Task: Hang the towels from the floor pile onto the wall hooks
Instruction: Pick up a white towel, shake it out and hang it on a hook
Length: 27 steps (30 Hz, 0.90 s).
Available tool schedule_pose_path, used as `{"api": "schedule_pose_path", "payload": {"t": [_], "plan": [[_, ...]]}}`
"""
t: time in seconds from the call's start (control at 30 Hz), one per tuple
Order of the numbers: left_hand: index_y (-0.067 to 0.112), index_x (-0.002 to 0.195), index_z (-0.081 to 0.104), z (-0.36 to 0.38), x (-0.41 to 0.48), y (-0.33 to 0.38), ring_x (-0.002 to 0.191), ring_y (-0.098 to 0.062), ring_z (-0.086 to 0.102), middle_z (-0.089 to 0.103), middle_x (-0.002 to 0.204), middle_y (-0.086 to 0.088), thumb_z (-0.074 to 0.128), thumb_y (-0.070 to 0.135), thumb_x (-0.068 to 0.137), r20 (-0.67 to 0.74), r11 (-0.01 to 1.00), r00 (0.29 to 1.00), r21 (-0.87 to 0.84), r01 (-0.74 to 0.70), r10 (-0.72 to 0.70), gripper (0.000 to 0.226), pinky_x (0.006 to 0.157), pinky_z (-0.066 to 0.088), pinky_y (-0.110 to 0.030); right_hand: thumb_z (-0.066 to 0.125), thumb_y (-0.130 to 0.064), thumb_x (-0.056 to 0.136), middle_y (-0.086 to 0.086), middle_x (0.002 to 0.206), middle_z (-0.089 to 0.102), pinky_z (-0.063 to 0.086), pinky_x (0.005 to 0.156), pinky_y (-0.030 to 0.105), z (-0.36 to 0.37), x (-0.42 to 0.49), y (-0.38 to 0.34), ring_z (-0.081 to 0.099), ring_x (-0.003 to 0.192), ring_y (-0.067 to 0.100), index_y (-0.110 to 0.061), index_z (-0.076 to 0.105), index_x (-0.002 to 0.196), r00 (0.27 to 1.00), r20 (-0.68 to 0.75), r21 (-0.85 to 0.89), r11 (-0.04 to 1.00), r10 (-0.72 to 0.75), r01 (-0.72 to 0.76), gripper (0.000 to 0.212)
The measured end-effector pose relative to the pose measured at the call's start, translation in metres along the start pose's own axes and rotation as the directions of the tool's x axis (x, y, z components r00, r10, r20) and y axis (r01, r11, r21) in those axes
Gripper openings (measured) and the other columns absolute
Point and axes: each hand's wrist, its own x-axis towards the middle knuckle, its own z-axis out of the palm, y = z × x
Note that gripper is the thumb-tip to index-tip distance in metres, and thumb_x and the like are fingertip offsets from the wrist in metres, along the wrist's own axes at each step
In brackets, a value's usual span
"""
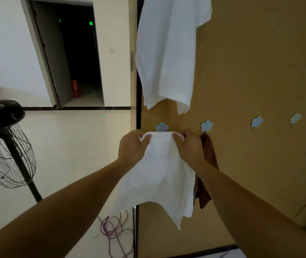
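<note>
Two hands (132, 147) (191, 148) grip one white towel (159, 164).

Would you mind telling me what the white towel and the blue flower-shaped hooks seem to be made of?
The white towel: soft matte cloth, since it drapes and creases. The blue flower hooks: smooth, flat-coloured, perhaps plastic or painted wood; too small to tell.

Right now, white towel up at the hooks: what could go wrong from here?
1. The left hand and right hand grip the white towel by its top edge just under the leftmost hook, hiding its lower part; the cloth might miss the prong and drop on release.
2. The right hand sits close against the brown towel on the next hook and could knock it off.
</note>
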Motion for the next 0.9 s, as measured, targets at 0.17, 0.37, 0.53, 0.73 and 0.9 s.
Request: {"api": "schedule_pose_path", "payload": {"t": [0.17, 0.37, 0.53, 0.73, 0.9], "plan": [[0.024, 0.078, 0.049, 0.023, 0.019, 0.001, 0.054, 0.0, 0.043, 0.045, 0.061, 0.016, 0.05, 0.044, 0.094, -0.123, 0.992, 0.991, 0.109, 0.059, -0.046, 0.025, 0.05, 0.028, -0.015, 0.052, -0.04, 0.097, 0.002, 0.082, 0.065, 0.047, 0.064, 0.03, 0.021, 0.029, 0.009, 0.058, 0.073, 0.016, -0.01, 0.062, 0.103, 0.997, -0.066, -0.022, 0.999, -0.039, 0.038, 0.033], [0.018, 0.076, 0.058, 0.065, -0.007, -0.021, 0.063, -0.015, 0.055, 0.053, 0.064, 0.009, 0.054, 0.041, 0.09, 0.014, 0.93, 0.951, 0.212, 0.3, -0.31, 0.027, 0.052, 0.036, -0.021, 0.052, -0.044, 0.095, 0.005, 0.081, 0.069, 0.049, 0.064, 0.03, 0.058, 0.01, 0.049, 0.064, 0.075, 0.025, -0.013, 0.064, 0.098, 0.993, 0.121, -0.155, 0.988, 0.008, 0.011, 0.034], [0.016, 0.063, 0.057, 0.081, -0.025, -0.038, 0.063, -0.018, 0.056, 0.058, 0.065, 0.001, 0.059, 0.03, 0.086, 0.112, 0.855, 0.847, 0.076, 0.513, -0.519, 0.027, 0.052, 0.038, -0.021, 0.06, -0.036, 0.092, 0.005, 0.086, 0.071, 0.054, 0.074, 0.035, 0.06, -0.012, 0.078, 0.067, 0.083, 0.024, -0.011, 0.067, 0.093, 0.955, 0.267, -0.025, 0.991, 0.13, -0.128, 0.026], [0.017, 0.086, 0.056, 0.06, -0.014, -0.021, 0.063, -0.012, 0.055, 0.061, 0.073, 0.003, 0.05, 0.042, 0.094, -0.135, 0.996, 0.99, -0.087, 0.016, -0.027, 0.027, 0.057, 0.041, -0.015, 0.053, -0.039, 0.096, -0.01, 0.074, 0.06, 0.045, 0.06, 0.017, 0.035, 0.013, 0.046, 0.057, 0.066, 0.009, -0.018, 0.06, 0.094, 0.993, -0.009, 0.16, 0.98, -0.122, 0.122, 0.023], [0.025, 0.084, 0.044, 0.052, 0.014, -0.005, 0.056, -0.006, 0.048, 0.053, 0.067, 0.008, 0.042, 0.046, 0.097, -0.256, 1.0, 0.967, -0.004, 0.021, -0.021, 0.025, 0.054, 0.035, -0.017, 0.054, -0.04, 0.096, -0.018, 0.065, 0.051, 0.035, 0.053, 0.008, 0.031, 0.035, 0.026, 0.05, 0.058, 0.0, -0.027, 0.051, 0.087, 0.991, -0.096, 0.152, 0.982, -0.098, 0.112, 0.017]]}}
